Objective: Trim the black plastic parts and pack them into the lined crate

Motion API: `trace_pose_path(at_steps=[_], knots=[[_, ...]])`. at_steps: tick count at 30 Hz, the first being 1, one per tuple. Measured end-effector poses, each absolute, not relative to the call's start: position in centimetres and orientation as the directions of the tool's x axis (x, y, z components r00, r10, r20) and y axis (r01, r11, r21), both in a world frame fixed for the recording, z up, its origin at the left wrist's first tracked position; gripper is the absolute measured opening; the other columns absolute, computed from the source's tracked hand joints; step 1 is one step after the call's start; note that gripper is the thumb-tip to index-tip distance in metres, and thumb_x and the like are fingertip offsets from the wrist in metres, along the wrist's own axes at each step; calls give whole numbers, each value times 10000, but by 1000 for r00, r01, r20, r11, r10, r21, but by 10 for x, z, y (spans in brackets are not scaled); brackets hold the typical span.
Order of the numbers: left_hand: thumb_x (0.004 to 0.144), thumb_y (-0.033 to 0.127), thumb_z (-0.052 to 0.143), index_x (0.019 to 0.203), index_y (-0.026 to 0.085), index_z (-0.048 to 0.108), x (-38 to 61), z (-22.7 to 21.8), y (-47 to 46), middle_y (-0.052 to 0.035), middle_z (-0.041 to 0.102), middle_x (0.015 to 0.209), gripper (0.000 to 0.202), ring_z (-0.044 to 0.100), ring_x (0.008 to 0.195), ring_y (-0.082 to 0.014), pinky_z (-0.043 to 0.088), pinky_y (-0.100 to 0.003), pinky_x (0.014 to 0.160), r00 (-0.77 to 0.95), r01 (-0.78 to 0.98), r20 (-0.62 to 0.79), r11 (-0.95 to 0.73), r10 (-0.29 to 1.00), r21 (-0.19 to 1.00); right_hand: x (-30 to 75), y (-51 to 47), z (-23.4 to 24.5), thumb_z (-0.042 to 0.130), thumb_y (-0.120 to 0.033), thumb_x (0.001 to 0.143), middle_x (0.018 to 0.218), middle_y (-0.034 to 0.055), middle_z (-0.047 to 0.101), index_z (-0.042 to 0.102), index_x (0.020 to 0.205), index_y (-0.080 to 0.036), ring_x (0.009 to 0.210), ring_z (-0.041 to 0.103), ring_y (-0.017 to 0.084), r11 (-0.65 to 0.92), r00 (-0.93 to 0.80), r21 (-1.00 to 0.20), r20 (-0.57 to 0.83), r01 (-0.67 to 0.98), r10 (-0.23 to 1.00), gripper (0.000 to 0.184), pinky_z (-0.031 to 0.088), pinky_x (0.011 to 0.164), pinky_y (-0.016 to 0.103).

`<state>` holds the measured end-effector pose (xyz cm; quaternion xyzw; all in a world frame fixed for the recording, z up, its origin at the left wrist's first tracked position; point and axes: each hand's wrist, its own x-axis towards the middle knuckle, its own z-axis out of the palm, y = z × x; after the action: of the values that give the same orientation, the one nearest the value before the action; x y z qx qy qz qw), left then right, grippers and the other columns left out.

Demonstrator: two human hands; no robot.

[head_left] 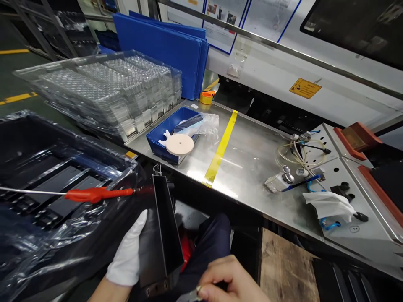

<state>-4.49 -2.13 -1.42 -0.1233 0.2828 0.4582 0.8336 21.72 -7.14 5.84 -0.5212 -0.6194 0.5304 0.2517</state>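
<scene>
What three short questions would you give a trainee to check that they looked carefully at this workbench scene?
1. True or false: the left hand, in a white glove, holds the dark metal box.
2. Choose one: what rests on the blue bin?
A) a pale round disc
B) a green bottle
C) a red hammer
3. Fill in the missing word: the tape strip stuck across the steel table is ____ in colour.

Key: 1 true; 2 A; 3 yellow.
</scene>
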Motion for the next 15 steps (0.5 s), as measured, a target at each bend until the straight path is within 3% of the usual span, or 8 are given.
trace_pose_path(at_steps=[3,6,10,13,15], knots=[[915,246,653,906,122,807,-39,-10,-29,-147,777,933,199,752,855,-312,562,-503,964,288,-762,-745,615,602,202,212,-55,51,698,-507,883,722,35,690,748,767,-196,695,610,168,-105,-196,-949,-168,298,966,336,482,684,268],[853,204,737,866,191,798,-33,-20,-44,-54,787,922,64,751,886,-247,567,-363,964,259,-741,-796,642,546,199,195,-29,44,718,-408,853,655,-14,583,664,748,-177,605,501,120,-50,-62,-981,-62,187,996,260,415,583,232],[806,317,800,831,194,795,-22,-37,-53,-68,782,977,126,738,923,-236,570,-283,920,440,-719,-711,690,549,88,173,-8,39,701,-357,857,655,-55,489,578,776,-194,561,416,94,36,-8,-988,35,153,999,219,366,529,218],[847,320,763,997,130,786,-12,-27,-47,-108,770,1007,243,730,881,-224,571,-272,881,511,-696,-620,710,596,109,168,-6,36,674,-340,887,655,-60,438,493,698,-208,570,388,96,137,15,-976,142,170,990,293,346,536,227],[895,356,706,1009,75,771,-7,-13,-42,-143,760,1002,310,724,849,-228,568,-303,884,528,-683,-593,719,607,128,167,-7,34,656,-306,913,665,-55,433,469,685,-211,595,399,104,207,27,-957,217,202,976,309,344,561,236]])
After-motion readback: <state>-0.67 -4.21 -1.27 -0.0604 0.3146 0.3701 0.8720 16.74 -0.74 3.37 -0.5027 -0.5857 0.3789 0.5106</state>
